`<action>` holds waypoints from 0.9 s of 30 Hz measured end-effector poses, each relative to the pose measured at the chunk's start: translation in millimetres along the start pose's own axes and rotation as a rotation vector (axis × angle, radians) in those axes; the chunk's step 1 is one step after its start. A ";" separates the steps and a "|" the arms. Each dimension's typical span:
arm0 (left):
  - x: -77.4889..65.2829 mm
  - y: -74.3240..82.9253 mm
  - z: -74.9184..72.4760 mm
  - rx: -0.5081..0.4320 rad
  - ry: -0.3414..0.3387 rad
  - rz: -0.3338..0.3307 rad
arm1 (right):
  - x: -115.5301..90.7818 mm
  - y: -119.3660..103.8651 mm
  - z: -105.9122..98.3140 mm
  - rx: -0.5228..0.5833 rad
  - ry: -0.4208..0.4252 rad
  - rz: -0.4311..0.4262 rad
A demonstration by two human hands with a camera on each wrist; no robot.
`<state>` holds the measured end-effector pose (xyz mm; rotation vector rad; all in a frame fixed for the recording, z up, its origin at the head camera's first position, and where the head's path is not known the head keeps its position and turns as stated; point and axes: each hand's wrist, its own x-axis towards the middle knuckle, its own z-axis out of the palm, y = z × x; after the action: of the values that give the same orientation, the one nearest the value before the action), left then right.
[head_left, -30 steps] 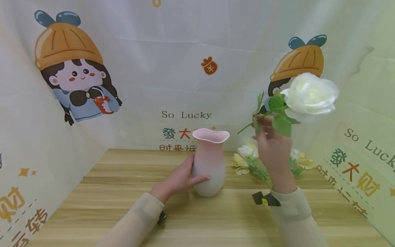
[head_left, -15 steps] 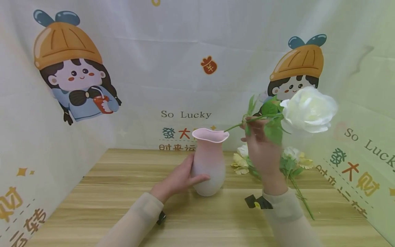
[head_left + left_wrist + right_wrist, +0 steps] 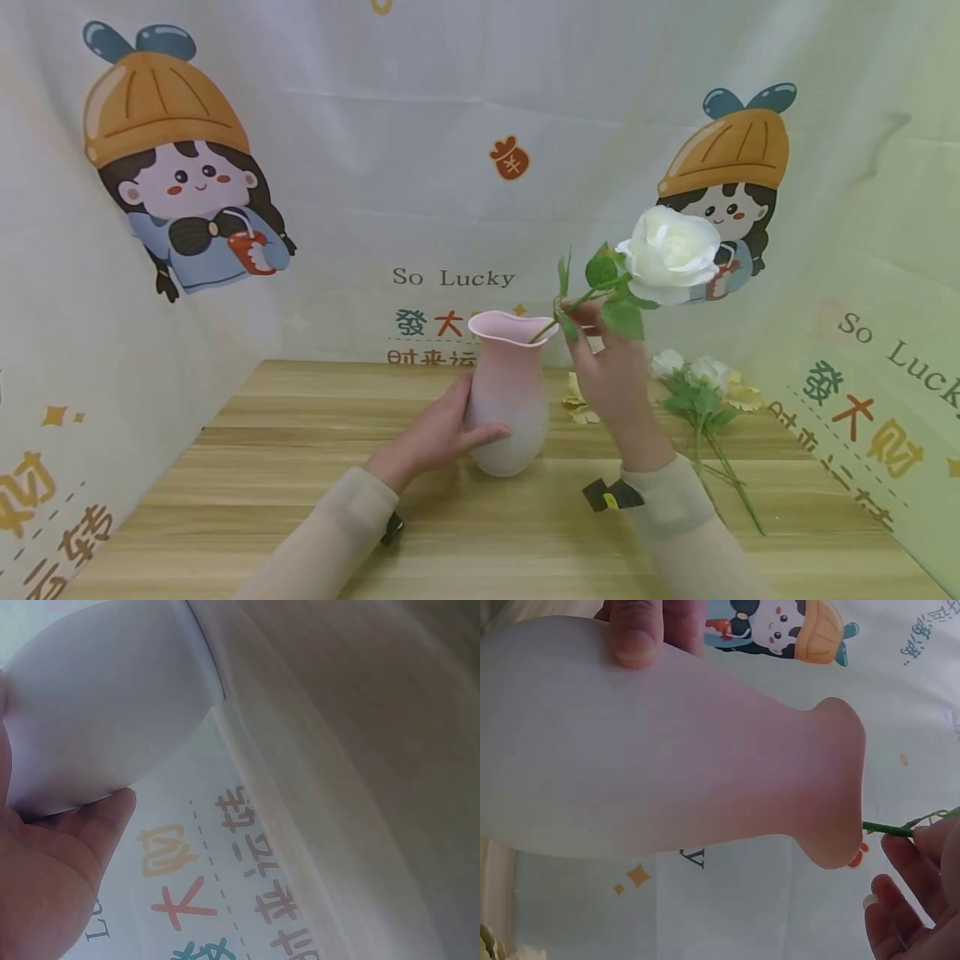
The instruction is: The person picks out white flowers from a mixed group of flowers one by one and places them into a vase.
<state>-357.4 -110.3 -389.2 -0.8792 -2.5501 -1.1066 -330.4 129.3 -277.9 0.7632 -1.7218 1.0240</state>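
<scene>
A pink-and-white vase with a wavy rim stands upright on the table. My left hand grips its body from the left, thumb across the front; the left wrist view shows fingers curving round the vase's pale lower part. To the right of the rim, my right hand pinches the green stem of a white rose. The stem slants down to the left, its lower end inside the vase mouth. In the right wrist view thumb and fingertips hold the stem just beyond the rim; the bloom is out of that view.
On the wooden table, white flowers with green stems lie to the right behind my right forearm. Yellow blooms show beside the vase, partly hidden by my right hand. Printed cloth walls the back and sides.
My right hand has moved left and down with the rose, bringing its stem from beside the vase into the mouth. The left hand and vase have stayed in place.
</scene>
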 end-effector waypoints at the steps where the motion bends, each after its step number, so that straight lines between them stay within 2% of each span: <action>1: -0.1 -0.1 0.0 -0.001 0.002 0.004 | -2.1 2.9 0.9 -0.031 -0.020 0.018; 3: 0.1 -0.6 0.1 -0.003 0.006 0.010 | -5.8 5.6 2.7 -0.097 -0.053 0.055; 7: -0.6 0.4 -0.4 -0.001 0.007 0.011 | -10.0 5.0 5.8 -0.137 -0.093 0.121; 17: -0.8 1.5 0.1 0.009 0.007 0.005 | -8.2 0.5 14.1 -0.178 -0.096 0.143; 27: -1.1 2.8 -0.8 0.015 0.007 0.010 | -4.0 -4.1 21.5 -0.210 -0.136 0.099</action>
<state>-354.8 -109.8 -387.5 -0.8819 -2.5427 -1.0842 -334.5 108.5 -284.6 0.6295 -1.9658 0.8550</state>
